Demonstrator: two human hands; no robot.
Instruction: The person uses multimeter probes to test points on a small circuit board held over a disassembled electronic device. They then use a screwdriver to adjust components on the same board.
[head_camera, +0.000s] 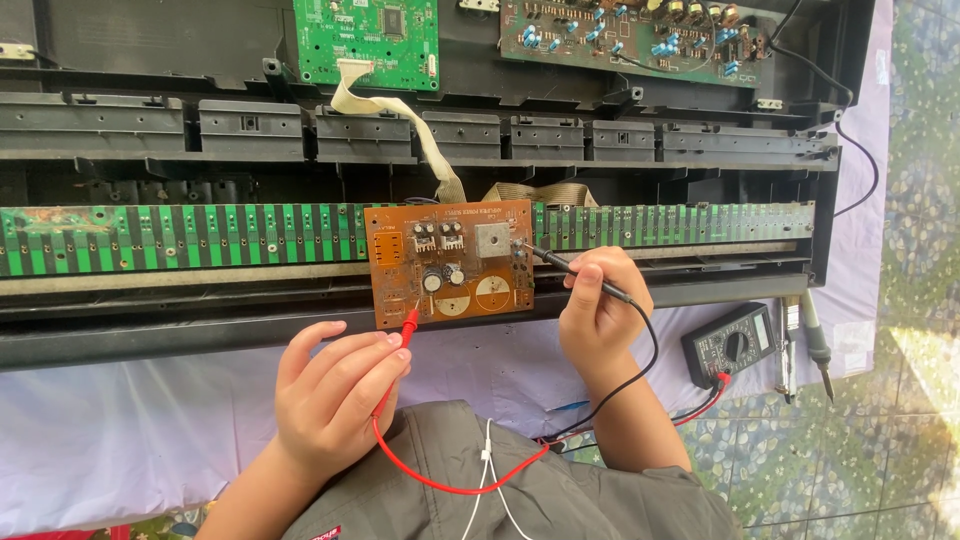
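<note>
A person's left hand pinches a red probe between thumb and fingers, its tip pressed to the lower left edge of a brown circuit board, apparently angled so the point meets a contact there. The board lies just beyond the fingers, propped on a long green contact strip inside an opened black keyboard case. The right hand grips a black probe in closed fingers, pen-like, its tip touching the board's right side near a square grey part. Red and black leads trail back to a dark meter lying right of that hand on a white cloth over the surface, beside a soldering iron. The exact contact points are too small to make out; the case runs out of frame at top and left.
</note>
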